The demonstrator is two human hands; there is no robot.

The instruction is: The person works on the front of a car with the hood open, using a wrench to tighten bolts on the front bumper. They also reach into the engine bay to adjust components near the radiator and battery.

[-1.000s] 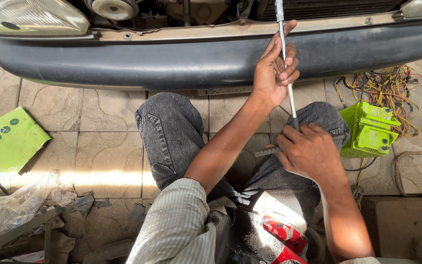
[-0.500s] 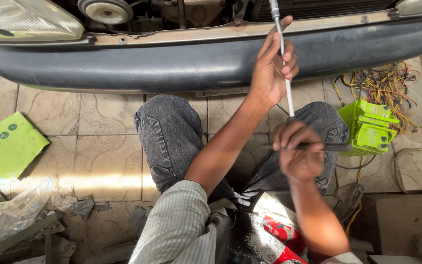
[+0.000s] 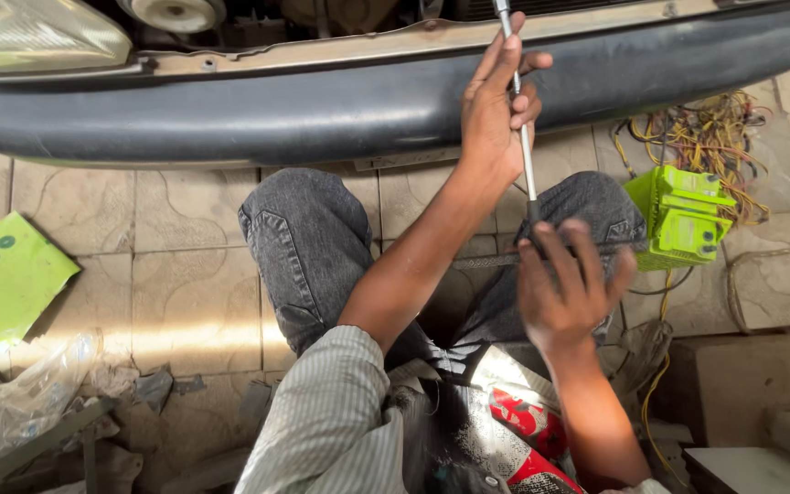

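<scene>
My left hand reaches up and wraps around a long metal extension bar that runs up into the gap above the dark car bumper. My right hand, blurred, grips the ratchet handle at the bar's lower end, just above my knees in grey jeans. The handle sticks out to the left of the hand. The bar's top end is hidden behind the bumper's upper edge.
A headlight sits at the top left. A green plastic box and tangled coloured wires lie on the tiled floor at right. A green card and a plastic bag lie at left. A block stands at lower right.
My right hand has swung the ratchet handle around the bar's lower end; it pointed right half a second ago and now points left. My left hand stays on the bar.
</scene>
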